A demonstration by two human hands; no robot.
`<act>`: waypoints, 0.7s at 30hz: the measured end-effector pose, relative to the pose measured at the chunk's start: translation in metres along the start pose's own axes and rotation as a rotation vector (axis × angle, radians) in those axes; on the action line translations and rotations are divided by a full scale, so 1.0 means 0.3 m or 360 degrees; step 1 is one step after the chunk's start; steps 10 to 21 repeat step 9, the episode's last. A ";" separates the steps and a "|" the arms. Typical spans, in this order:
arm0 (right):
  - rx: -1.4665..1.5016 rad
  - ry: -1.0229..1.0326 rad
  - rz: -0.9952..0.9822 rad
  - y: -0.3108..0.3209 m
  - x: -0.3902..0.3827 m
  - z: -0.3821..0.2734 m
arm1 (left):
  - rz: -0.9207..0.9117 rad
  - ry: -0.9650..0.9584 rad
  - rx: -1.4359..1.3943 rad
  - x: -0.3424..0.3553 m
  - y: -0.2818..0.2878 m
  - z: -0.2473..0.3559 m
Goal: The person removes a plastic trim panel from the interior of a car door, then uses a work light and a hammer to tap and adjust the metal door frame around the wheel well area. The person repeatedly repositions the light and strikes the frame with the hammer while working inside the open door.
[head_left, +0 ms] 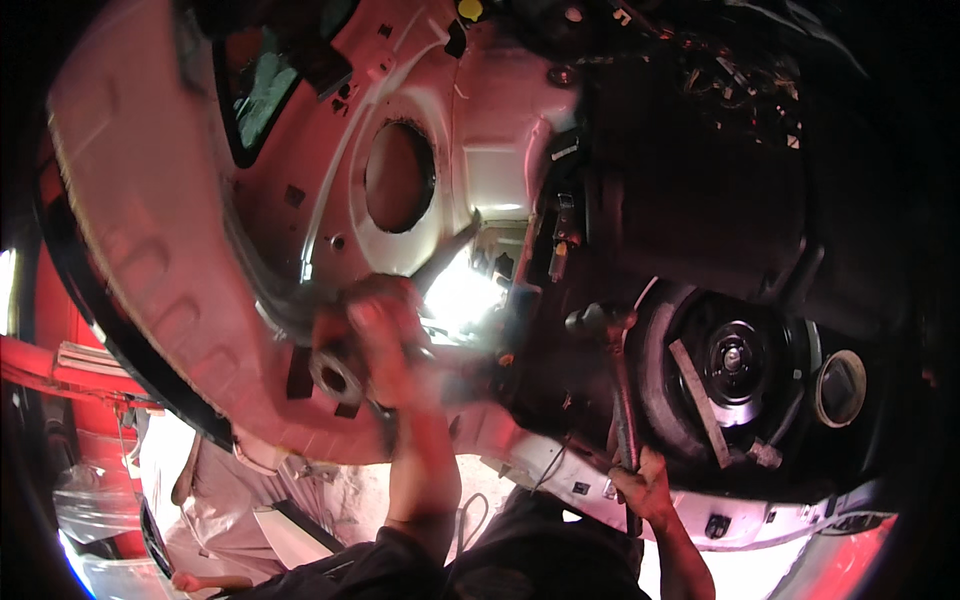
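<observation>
My left hand point(385, 330), blurred by motion, is closed on a dark tapered pry bar-like tool point(450, 250). Its narrow tip reaches toward the corner of the bare metal wheel housing, close to a glaring light point(465, 295). A round hollow end point(335, 376) shows beside the hand; whether it belongs to the same tool I cannot tell. Lower right, my right hand point(648, 487) grips the handle of a hammer point(622, 390). The hammer stands nearly upright, head up, over the dark edge of the car's trunk.
A round opening point(400, 178) pierces the pale inner body panel. In the dark trunk at right sit a wheel-like round part point(735, 360), a flat strip point(702, 402) and a tape roll point(840, 388). Pale covering point(230, 490) and red equipment point(85, 370) stand at left.
</observation>
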State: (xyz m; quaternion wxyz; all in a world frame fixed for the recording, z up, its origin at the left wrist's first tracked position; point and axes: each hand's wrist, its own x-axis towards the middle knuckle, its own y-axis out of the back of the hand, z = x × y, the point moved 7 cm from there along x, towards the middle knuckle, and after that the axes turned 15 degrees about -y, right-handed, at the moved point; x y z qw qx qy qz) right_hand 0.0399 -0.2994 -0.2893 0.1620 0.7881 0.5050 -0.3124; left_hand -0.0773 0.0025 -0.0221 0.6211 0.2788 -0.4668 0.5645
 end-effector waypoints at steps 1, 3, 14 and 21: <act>0.0062 -0.0068 0.0002 0.000 0.024 -0.009 | -0.0002 -0.0029 -0.0017 0.030 -0.014 -0.054; 0.0051 -0.0105 -0.0092 0.013 0.061 -0.039 | -0.0038 -0.0037 0.0005 0.063 -0.040 -0.122; -0.0135 0.0230 -0.0401 0.051 0.188 -0.150 | 0.0052 -0.0076 0.0178 0.123 -0.069 -0.247; -0.0135 0.0230 -0.0401 0.051 0.188 -0.150 | 0.0052 -0.0076 0.0178 0.123 -0.069 -0.247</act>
